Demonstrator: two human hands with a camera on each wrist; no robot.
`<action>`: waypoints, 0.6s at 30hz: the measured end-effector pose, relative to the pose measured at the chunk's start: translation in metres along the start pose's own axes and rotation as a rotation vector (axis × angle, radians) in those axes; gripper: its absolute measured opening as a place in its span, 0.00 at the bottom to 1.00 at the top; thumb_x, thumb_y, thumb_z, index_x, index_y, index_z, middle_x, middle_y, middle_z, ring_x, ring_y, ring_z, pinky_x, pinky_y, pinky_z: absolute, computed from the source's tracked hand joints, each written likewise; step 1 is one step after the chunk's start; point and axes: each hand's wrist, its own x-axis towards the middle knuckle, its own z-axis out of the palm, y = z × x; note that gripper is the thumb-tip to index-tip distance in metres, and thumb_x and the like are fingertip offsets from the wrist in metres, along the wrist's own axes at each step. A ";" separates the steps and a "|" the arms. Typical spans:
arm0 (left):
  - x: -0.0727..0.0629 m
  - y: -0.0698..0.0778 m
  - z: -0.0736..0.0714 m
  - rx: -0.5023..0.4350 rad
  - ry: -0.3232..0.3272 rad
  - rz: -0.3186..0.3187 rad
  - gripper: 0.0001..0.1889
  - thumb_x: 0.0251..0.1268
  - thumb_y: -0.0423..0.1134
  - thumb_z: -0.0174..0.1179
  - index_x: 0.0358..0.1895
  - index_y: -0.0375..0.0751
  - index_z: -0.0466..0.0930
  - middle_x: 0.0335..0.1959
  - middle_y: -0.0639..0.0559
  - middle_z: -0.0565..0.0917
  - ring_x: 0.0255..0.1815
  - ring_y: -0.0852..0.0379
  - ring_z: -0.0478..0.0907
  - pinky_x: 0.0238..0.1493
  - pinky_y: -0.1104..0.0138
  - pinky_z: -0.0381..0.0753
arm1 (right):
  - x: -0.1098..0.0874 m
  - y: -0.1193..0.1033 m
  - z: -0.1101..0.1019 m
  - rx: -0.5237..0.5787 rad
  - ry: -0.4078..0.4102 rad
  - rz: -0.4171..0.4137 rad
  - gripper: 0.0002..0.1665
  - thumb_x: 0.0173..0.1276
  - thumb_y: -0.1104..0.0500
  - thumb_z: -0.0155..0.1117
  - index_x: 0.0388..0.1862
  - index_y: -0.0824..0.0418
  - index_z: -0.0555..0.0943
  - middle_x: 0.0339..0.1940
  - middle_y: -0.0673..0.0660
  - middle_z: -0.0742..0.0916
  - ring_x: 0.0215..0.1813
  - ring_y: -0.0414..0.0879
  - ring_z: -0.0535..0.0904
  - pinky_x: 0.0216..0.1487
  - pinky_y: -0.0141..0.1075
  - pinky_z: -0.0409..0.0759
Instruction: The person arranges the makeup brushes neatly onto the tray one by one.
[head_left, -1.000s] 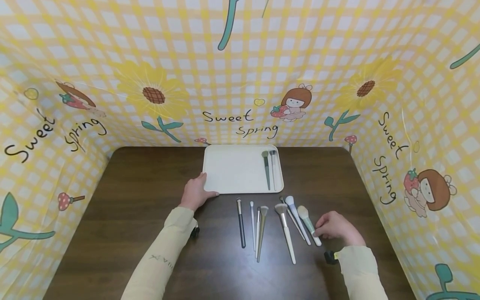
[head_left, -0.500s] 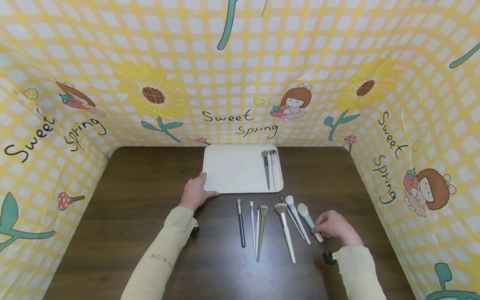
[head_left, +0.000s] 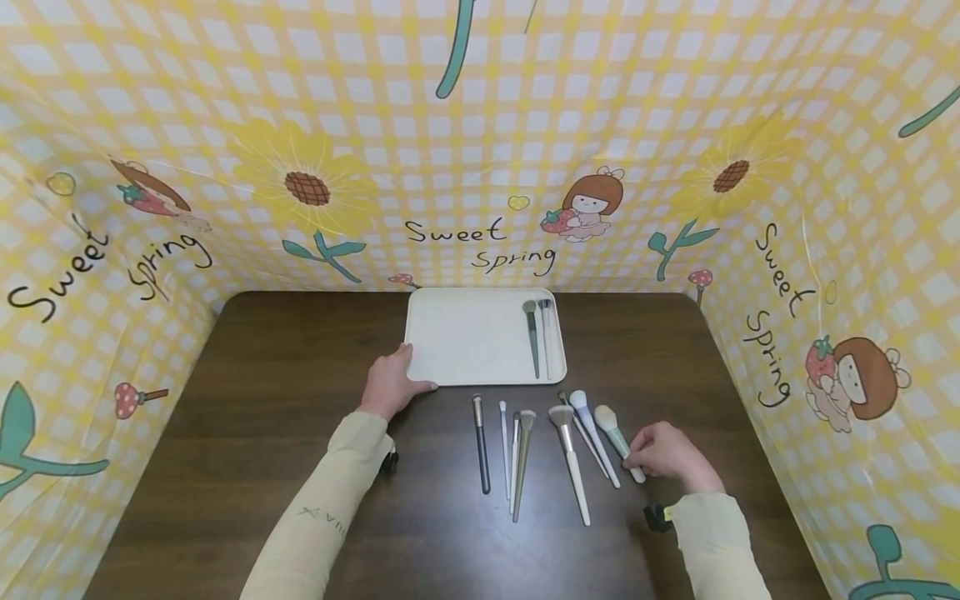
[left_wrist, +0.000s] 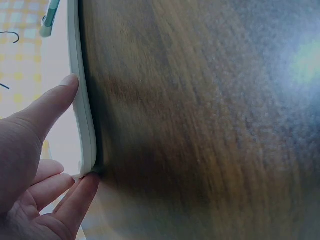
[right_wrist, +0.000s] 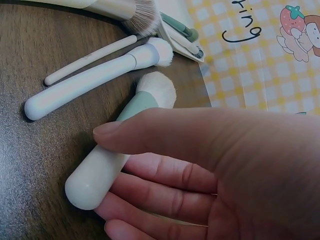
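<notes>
Since a second ago, the mint-and-white brush (head_left: 615, 436) has shifted slightly, its handle end edging away from us; the left hand and tray have stayed put. We find that brush on the right side of the table (head_left: 420, 525), clamped between thumb and fingers of the right hand (head_left: 665, 454). The right wrist view shows us what the head view hides: the thumb lies across the handle near its mint part, the fingers curl in from the other side, and the bristles are pale and fluffy. We cannot tell whether the brush is lifted.

Just beside it lie a white brush (head_left: 596, 439), a slim brush (head_left: 592, 442) and a broad-headed brush (head_left: 572, 467). Only from the head do we see the black-handled brush (head_left: 482, 454) and its slender neighbours farther left. Behind them is the white tray (head_left: 465, 342), bearing a green brush (head_left: 533, 342) and a white-handled brush (head_left: 547, 342). The left hand (head_left: 388, 383), well apart from the right, holds the tray's near left corner; the left wrist view shows the thumb on the front rim and fingertips around the corner.
</notes>
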 end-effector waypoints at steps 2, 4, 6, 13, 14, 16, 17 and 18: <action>0.000 0.000 0.000 0.000 0.000 0.001 0.48 0.54 0.48 0.79 0.72 0.23 0.66 0.70 0.29 0.69 0.66 0.28 0.70 0.66 0.45 0.69 | 0.000 0.000 0.000 -0.003 0.002 0.006 0.10 0.57 0.62 0.79 0.29 0.63 0.84 0.23 0.55 0.83 0.26 0.48 0.77 0.28 0.38 0.78; 0.000 0.000 0.001 0.000 0.000 0.000 0.48 0.54 0.48 0.79 0.72 0.23 0.66 0.70 0.29 0.69 0.66 0.28 0.70 0.66 0.45 0.69 | 0.000 0.000 0.001 -0.006 0.001 0.004 0.10 0.58 0.62 0.78 0.30 0.63 0.84 0.24 0.55 0.83 0.27 0.48 0.77 0.29 0.38 0.77; -0.001 0.000 0.000 -0.002 0.000 0.000 0.48 0.54 0.48 0.79 0.72 0.23 0.66 0.71 0.29 0.69 0.66 0.28 0.70 0.66 0.45 0.69 | 0.000 0.000 0.001 -0.006 0.005 0.007 0.10 0.58 0.61 0.78 0.31 0.63 0.84 0.24 0.54 0.83 0.27 0.48 0.77 0.29 0.39 0.77; -0.001 0.000 0.000 -0.005 0.001 0.002 0.49 0.53 0.48 0.79 0.72 0.23 0.66 0.71 0.29 0.69 0.66 0.29 0.70 0.66 0.46 0.70 | 0.001 0.000 0.000 0.001 0.023 -0.010 0.09 0.61 0.61 0.76 0.34 0.64 0.83 0.27 0.55 0.83 0.30 0.49 0.79 0.31 0.40 0.79; -0.001 0.000 0.000 -0.005 0.002 0.002 0.49 0.53 0.48 0.79 0.72 0.23 0.66 0.70 0.29 0.69 0.66 0.29 0.70 0.66 0.46 0.70 | 0.001 0.000 0.000 0.004 0.025 -0.011 0.09 0.62 0.61 0.75 0.35 0.65 0.83 0.28 0.55 0.84 0.30 0.49 0.79 0.32 0.40 0.80; -0.001 -0.001 0.001 -0.002 0.003 0.005 0.49 0.53 0.48 0.79 0.72 0.23 0.66 0.70 0.29 0.69 0.66 0.29 0.70 0.65 0.46 0.70 | 0.002 0.000 0.000 0.012 0.028 -0.011 0.09 0.63 0.62 0.74 0.36 0.65 0.83 0.29 0.56 0.84 0.31 0.49 0.80 0.33 0.40 0.82; -0.001 -0.001 0.001 -0.001 0.004 0.005 0.49 0.53 0.48 0.79 0.72 0.23 0.66 0.70 0.29 0.69 0.66 0.29 0.70 0.65 0.46 0.70 | 0.002 0.000 0.000 0.015 0.029 -0.010 0.09 0.63 0.62 0.74 0.37 0.65 0.82 0.30 0.56 0.84 0.31 0.49 0.80 0.33 0.40 0.82; -0.001 -0.001 0.001 -0.001 0.005 0.006 0.48 0.53 0.49 0.79 0.72 0.23 0.66 0.70 0.29 0.69 0.66 0.28 0.70 0.65 0.45 0.70 | 0.003 0.000 0.000 0.017 0.031 -0.009 0.09 0.63 0.62 0.73 0.37 0.65 0.82 0.30 0.56 0.84 0.31 0.49 0.80 0.33 0.40 0.82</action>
